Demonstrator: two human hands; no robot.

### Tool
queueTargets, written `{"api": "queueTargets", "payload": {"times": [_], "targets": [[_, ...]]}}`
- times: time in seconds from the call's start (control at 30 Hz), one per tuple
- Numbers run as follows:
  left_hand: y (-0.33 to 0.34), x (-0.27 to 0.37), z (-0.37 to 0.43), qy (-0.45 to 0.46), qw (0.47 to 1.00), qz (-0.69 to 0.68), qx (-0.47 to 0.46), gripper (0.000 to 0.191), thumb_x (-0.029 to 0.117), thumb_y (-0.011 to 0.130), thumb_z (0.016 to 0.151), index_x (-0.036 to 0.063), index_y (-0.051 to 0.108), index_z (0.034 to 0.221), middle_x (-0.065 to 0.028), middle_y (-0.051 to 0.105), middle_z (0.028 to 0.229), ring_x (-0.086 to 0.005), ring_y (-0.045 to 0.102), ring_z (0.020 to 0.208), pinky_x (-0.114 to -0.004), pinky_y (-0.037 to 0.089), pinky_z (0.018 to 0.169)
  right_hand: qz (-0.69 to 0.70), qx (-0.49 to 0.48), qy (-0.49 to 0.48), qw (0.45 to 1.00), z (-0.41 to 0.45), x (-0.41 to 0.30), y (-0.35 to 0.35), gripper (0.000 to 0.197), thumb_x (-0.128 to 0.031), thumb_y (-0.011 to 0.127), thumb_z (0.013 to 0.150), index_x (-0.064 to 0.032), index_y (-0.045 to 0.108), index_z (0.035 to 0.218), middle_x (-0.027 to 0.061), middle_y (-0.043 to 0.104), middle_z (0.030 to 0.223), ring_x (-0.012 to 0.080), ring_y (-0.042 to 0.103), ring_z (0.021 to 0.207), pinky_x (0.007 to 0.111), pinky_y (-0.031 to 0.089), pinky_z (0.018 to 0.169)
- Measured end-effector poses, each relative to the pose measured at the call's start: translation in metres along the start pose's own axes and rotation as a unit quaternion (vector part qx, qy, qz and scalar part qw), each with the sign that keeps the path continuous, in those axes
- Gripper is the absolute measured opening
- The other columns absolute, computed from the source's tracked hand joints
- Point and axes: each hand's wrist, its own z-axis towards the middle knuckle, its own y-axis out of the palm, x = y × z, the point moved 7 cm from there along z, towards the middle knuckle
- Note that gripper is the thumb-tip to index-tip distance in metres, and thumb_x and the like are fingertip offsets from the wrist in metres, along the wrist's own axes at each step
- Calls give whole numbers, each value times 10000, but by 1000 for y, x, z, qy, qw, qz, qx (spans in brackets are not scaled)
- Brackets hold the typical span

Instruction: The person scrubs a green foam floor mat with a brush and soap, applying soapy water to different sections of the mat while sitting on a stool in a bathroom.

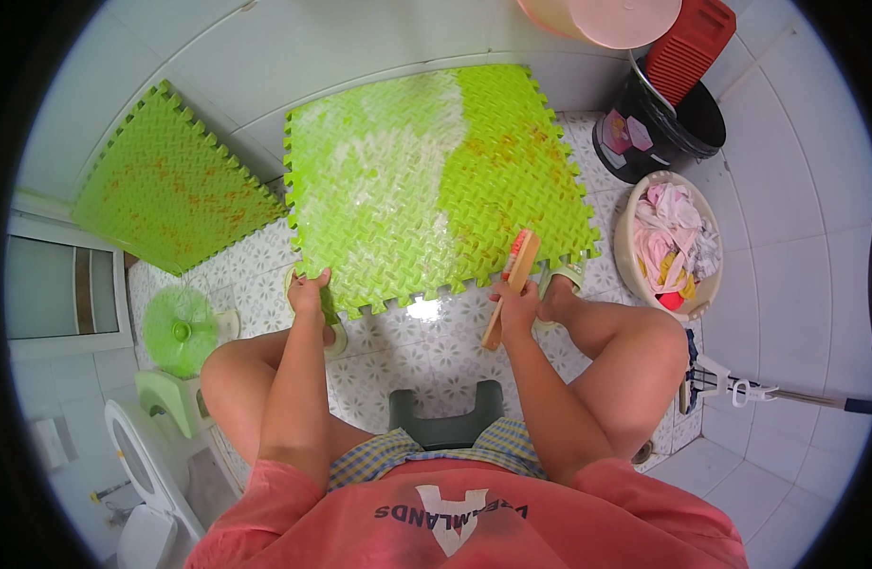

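A bright green interlocking foam floor mat [379, 213] lies before me, its far edge against the tiled wall. Whitish suds cover its left and middle part, while orange-brown stains mark the right part. My left hand [308, 290] grips the mat's near left corner, thumb on top. In my right hand [519, 302] is a wooden scrubbing brush [525, 263] with red and white bristles, held upright on its edge near the mat's near right edge. Its bristles face left; whether they touch the mat I cannot tell.
A second stained green mat [172, 185] leans at the left wall. Right of me stand a black bucket [635, 135] holding a red washboard [692, 50], and a basin [624, 242] of clothes. A green fan [181, 330] and a toilet [140, 455] are at left. Beneath me is a dark stool [446, 430].
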Motion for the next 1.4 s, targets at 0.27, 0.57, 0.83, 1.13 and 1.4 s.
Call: {"api": "queueTargets", "payload": {"times": [0.27,0.57,0.83,1.13,1.4], "targets": [[-27,33,-16,138,884,427,133,604,278,724,697,-30,496,1163,-206,342,1358,-338,331,1255,-561,250,993,-45,-98,9,994,-16,0,35,249,-73,649,709,14,536,913,82,599,848,133,597,604,247,484,523],[136,46,-150,464,608,616,-191,1136,294,799,569,90,94,1436,-151,85,1493,-350,75,1376,-567,61,1085,-271,-100,-136,948,-19,-28,38,404,-271,651,777,-41,510,1077,134,623,830,265,622,638,354,489,560],[153,26,-138,475,601,622,-163,1024,215,700,618,11,99,1421,-250,95,1462,-442,92,1347,-573,118,1070,-564,-66,-183,803,-24,-19,31,530,-358,469,890,-268,303,1385,194,611,763,352,599,639,436,465,527],[152,31,-139,479,617,600,-172,946,181,688,634,-4,171,1404,-243,161,1450,-435,133,1341,-584,166,1053,-592,17,-306,745,-13,-26,33,539,-331,518,862,-319,340,1371,115,545,652,280,549,486,421,452,448],[155,40,-140,473,617,600,-191,991,251,743,621,30,183,1409,-201,184,1456,-389,153,1350,-574,169,1059,-620,-47,-341,705,-16,-37,41,555,-329,537,857,-263,345,1374,157,573,694,321,579,563,442,466,517]]}}
